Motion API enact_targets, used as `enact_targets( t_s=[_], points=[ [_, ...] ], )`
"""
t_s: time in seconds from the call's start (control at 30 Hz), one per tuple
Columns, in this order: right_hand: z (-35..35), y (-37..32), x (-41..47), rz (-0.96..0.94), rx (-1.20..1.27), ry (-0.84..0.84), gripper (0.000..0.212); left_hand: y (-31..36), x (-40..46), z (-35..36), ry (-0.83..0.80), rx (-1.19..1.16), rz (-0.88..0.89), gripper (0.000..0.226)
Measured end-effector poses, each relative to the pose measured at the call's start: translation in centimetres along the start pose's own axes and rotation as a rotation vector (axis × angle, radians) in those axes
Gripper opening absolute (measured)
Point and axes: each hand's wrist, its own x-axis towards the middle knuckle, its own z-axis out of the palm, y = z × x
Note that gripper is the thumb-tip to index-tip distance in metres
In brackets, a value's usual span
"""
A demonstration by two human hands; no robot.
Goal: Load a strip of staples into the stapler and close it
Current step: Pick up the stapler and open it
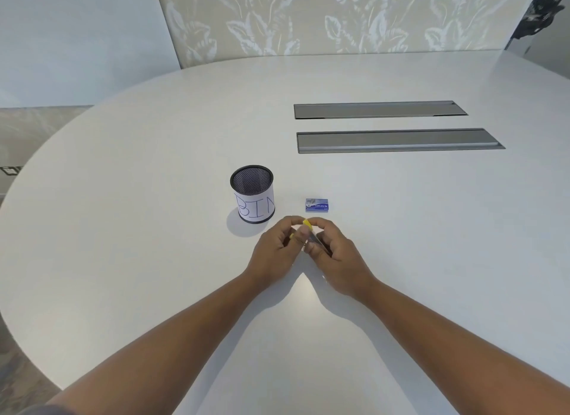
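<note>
A small yellow stapler (307,224) is held just above the white table (154,198), mostly hidden by fingers; only its yellow tip and a sliver of dark metal show. My left hand (276,249) grips it from the left. My right hand (334,252) pinches it from the right. Whether the stapler is open or closed cannot be told. A blue staple box (317,205) lies flat on the table just beyond my hands, a little to the right.
A black mesh cup (253,194) with a paper label reading "BIN" stands left of the staple box. Two long grey cable hatches (379,109) (398,140) are set into the table further back on the right.
</note>
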Motion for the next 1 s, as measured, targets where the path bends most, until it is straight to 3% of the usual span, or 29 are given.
enact_targets(
  t_s=[0.23, 0.37, 0.63, 0.73, 0.87, 1.0],
  points=[
    [-0.5, -1.4, 0.9, 0.216, 0.453, -0.015, 0.034, 0.6, -0.2, 1.0, -0.091, -0.231, 0.021, 0.022],
    [-1.1, -2.1, 1.1, 0.316, 0.555, -0.053, 0.025, 0.9, -0.1, 1.1, -0.022, -0.327, -0.052, 0.012],
    [-1.6, -2.5, 1.0, 0.314, 0.501, -0.124, 0.024, 0.3, 0.6, 0.5, 0.096, -0.435, -0.115, 0.024],
    [-1.4, -2.5, 0.9, 0.27, 0.487, -0.069, 0.017, 0.1, 0.7, 0.3, 0.062, -0.458, -0.113, 0.018],
    [-1.1, -2.7, 0.8, 0.235, 0.446, -0.05, 0.018, 0.5, 0.6, 0.2, -0.011, -0.492, -0.095, 0.026],
    [-0.6, -2.6, 0.5, 0.182, 0.465, -0.072, 0.041, 0.7, 0.4, 0.7, -0.025, -0.479, -0.087, 0.033]
  ],
)
